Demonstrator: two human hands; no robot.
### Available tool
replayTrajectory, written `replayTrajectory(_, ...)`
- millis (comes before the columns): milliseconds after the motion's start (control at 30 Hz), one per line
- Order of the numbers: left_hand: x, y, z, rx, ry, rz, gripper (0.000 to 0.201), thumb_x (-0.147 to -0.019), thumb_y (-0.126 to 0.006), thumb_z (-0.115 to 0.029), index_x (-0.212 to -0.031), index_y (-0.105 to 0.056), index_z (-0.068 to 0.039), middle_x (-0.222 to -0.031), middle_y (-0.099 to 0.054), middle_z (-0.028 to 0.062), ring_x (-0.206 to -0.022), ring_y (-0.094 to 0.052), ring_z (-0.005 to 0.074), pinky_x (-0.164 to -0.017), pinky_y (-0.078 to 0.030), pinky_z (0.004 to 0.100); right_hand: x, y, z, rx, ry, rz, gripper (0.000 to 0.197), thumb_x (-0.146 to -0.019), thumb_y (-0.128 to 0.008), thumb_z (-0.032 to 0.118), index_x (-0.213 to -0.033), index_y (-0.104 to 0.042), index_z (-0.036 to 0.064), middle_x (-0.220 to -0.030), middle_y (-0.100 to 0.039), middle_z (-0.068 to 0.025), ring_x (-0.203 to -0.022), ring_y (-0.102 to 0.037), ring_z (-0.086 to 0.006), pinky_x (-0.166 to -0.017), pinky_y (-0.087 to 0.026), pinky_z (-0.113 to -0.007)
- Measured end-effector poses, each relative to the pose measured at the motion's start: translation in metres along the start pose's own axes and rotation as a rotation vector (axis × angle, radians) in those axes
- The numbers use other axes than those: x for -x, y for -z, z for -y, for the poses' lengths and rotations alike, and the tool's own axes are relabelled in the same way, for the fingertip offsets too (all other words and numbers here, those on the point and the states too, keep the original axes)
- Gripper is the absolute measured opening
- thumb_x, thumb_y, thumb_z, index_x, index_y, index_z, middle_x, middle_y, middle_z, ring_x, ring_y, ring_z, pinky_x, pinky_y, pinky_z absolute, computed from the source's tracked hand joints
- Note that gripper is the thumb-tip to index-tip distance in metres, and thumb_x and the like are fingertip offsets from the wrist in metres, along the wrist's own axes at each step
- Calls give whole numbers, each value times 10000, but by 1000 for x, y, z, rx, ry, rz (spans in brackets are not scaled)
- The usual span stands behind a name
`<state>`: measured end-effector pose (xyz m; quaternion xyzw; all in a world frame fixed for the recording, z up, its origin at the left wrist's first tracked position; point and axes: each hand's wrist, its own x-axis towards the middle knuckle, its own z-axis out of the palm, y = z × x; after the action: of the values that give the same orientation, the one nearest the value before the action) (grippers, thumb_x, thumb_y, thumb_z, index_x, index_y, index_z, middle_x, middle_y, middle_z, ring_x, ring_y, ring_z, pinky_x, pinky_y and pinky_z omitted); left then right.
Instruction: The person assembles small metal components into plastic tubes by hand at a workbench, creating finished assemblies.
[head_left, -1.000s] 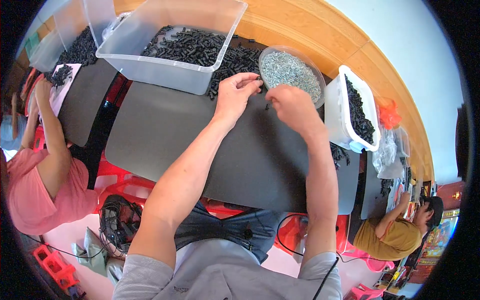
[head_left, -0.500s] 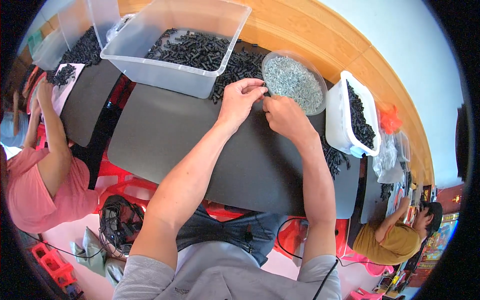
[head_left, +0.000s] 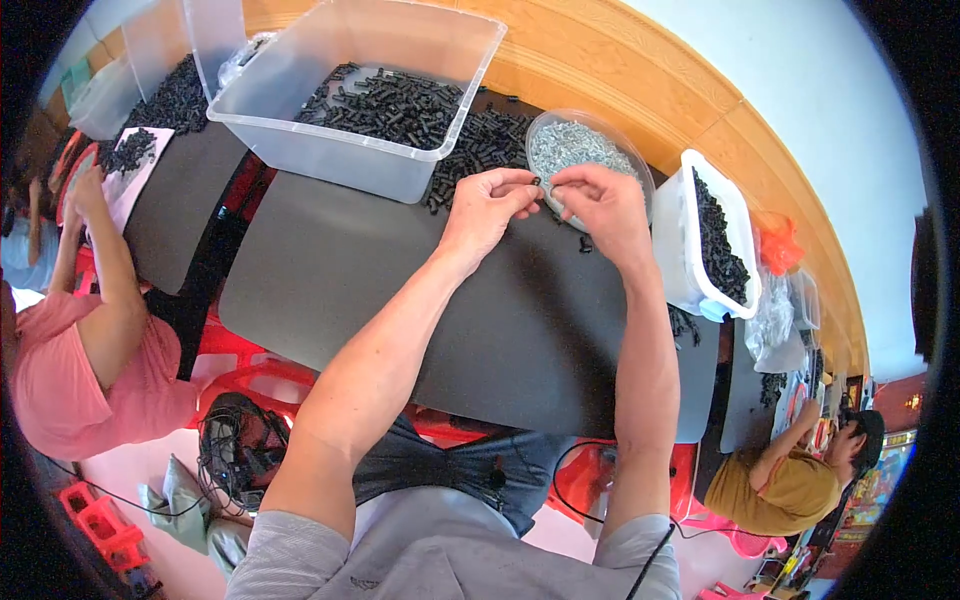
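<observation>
My left hand [head_left: 490, 210] is closed in a pinch on a small black plastic part [head_left: 537, 183], held above the dark table. Close beside it, thumb and forefinger of my right hand [head_left: 606, 208] are brought together at the tip of that part. Whatever lies between the right fingers is too small to make out. Just behind the right hand stands a round clear tub [head_left: 640, 165] of small silvery metal pieces [head_left: 575, 143], partly covered by that hand. Below the right palm, a black part [head_left: 585, 243] shows against the tabletop.
A large clear bin [head_left: 330, 160] holds many black parts, with a loose heap [head_left: 480, 150] next to it. On the right stands a white tub [head_left: 685, 250] of black parts, near clear plastic bags [head_left: 778, 325]. One person in pink [head_left: 100, 370] works at left, another in mustard [head_left: 780, 485] at right.
My right hand has drawn back from the black part, risen slightly and turned, and now covers the front of the round tub. My left hand stays nearly in place, still pinching.
</observation>
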<state>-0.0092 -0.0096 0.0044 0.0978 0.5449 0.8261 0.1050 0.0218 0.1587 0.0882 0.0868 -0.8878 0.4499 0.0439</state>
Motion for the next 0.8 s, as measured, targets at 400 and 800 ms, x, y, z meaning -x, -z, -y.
replayTrajectory(400,6,-7,-1,-3,16,78,272,-943,-699,-115,-1167,-672,35,-992,-751,111,-869,-719,159,-743,-563,271,-9,-5,-24,-256,52,-78,107,-889,-710,26,-984,-753,0,-750,-683,-1,-608,-562,-47,-550,-447,-216)
replayTrajectory(800,10,-8,-7,43,49,90,276,-958,-680,-106,-1171,-649,68,-1041,-738,162,-900,-727,200,-791,-602,298,-8,-7,-24,-230,69,-88,129,-875,-712,7,-992,-766,0,-808,-727,-36,-687,-638,-76,-629,-508,-229)
